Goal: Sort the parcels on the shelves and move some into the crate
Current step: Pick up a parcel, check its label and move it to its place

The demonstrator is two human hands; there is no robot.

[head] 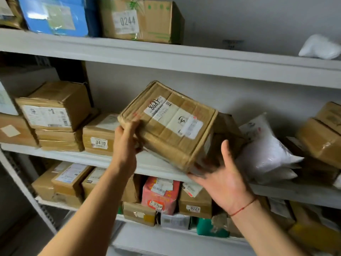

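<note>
Left grip [127, 137] curled closed; right grip [219, 174] spread, palm up.

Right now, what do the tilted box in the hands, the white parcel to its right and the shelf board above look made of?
The tilted box: brown corrugated cardboard, glossy clear tape over the seams, paper labels. The white parcel: seemingly thin plastic mailer film, going by its soft wrinkles and sheen. The shelf board: smooth matte pale grey, probably painted metal, though the coating hides it.

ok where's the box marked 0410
In the head view the box marked 0410 sits on the middle shelf, left of centre, just left of the left hand.
</note>
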